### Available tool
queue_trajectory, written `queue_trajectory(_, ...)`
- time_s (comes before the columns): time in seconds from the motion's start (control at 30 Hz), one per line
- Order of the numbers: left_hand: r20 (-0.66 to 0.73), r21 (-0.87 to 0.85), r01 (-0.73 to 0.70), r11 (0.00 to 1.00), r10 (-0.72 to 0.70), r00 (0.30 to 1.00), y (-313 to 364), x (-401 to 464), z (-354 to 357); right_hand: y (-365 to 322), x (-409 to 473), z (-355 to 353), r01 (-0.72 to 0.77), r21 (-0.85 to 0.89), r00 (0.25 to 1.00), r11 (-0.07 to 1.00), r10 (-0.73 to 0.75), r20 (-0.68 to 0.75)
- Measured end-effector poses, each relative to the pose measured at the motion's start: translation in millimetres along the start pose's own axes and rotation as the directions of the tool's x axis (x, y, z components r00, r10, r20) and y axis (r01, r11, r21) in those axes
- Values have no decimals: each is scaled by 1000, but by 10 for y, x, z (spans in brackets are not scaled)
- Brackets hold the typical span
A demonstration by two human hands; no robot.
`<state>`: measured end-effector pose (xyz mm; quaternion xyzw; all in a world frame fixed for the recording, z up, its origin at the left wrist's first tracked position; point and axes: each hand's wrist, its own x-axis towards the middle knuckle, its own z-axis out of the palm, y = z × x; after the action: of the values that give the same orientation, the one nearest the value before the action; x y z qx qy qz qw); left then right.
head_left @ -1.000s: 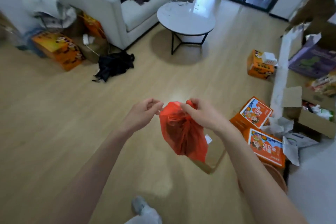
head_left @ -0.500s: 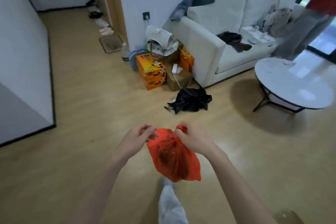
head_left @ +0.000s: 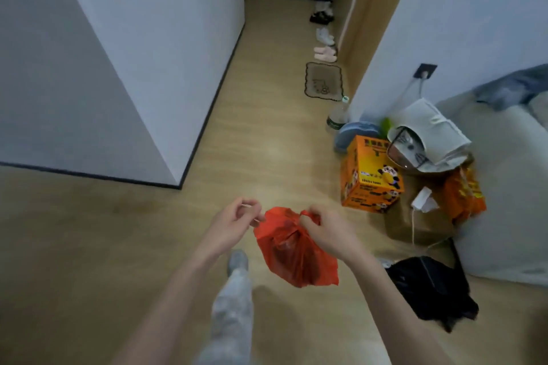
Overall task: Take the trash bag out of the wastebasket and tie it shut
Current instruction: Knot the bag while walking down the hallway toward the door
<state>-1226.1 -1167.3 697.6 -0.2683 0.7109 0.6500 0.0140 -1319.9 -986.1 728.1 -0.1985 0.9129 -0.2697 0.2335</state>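
A red plastic trash bag (head_left: 293, 255) hangs in front of me, bunched at the top and bulging below. My left hand (head_left: 234, 224) pinches the bag's top left corner with fingertips. My right hand (head_left: 329, 231) grips the gathered top on the right side. The bag is in the air above the wooden floor, between both hands. No wastebasket is in view.
An orange printed box (head_left: 369, 175) stands on the floor to the right, beside a brown carton (head_left: 421, 222) and a white sofa (head_left: 504, 187). Black cloth (head_left: 430, 287) lies by the sofa. A wall corner (head_left: 178, 181) juts out on the left. A hallway with shoes (head_left: 324, 52) and a mat (head_left: 323, 81) runs ahead. My leg (head_left: 234, 299) is below.
My view has swung left, from the living room and round table to the hallway. Both hands have kept hold of the red bag's top throughout.
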Motion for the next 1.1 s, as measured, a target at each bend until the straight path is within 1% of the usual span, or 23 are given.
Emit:
queue_trajectory(0.07, 4, -13, 23, 1000, -23, 1000, 166, 755, -145, -130, 752, -135, 11, -3, 1000, 1000, -11, -5)
queue_trajectory(0.13, 35, -5, 41, 999, -41, 999, 464, 1429, -288, -297, 1403, -348, -11, 10, 999, 1000, 12, -32)
queue_trajectory(0.2, 64, 3, 13, 1000, -14, 998, 784, 2125, -428, -478, 2081, -586, -17, 23, 998, 1000, 18, -57)
queue_trajectory(0.27, 89, 34, 34, 999, -37, 995, 1110, 2722, -569, -629, 2678, -821, -31, 34, 994, 999, 34, -100)
queue_trajectory(0.33, 101, 58, 1, 998, -7, 995, 1428, 3336, -692, -767, 3326, -1044, -14, 69, 990, 997, 24, -142)
queue_trajectory(0.4, 116, 60, -10, 998, 3, 993, 1677, 4016, -807, -866, 4049, -1226, -21, 102, 990, 995, 35, -134)
queue_trajectory(0.47, 111, 73, -19, 997, 11, 994, 1890, 4706, -916, -942, 4786, -1362, 9, 118, 989, 993, 9, -148)
queue_trajectory(0.57, 66, 67, -26, 997, 21, 998, 2203, 5803, -1061, -1088, 5926, -1581, 31, 114, 994, 993, -18, -110)
queue_trajectory(0.63, 31, 69, 1, 998, -3, 1000, 2485, 6469, -1177, -1225, 6672, -1793, 40, 114, 997, 993, -32, -63)
queue_trajectory(0.73, -16, 69, -2, 998, 3, 1000, 2948, 7395, -1364, -1434, 7722, -2144, 57, 55, 998, 997, -57, 1)
queue_trajectory(0.87, -82, 22, 21, 1000, -19, 996, 3438, 8583, -1636, -1669, 9086, -2559, 68, 42, 995, 997, -71, 64)
queue_trajectory(1.0, -81, 18, 25, 1000, -24, 996, 3707, 10019, -1866, -1821, 10524, -2831, 54, 18, 996, 998, -55, 68)
queue_trajectory(1.1, -42, 7, 10, 1000, -10, 999, 3995, 11223, -1998, -1962, 11637, -3060, 36, 23, 998, 999, -37, 53)
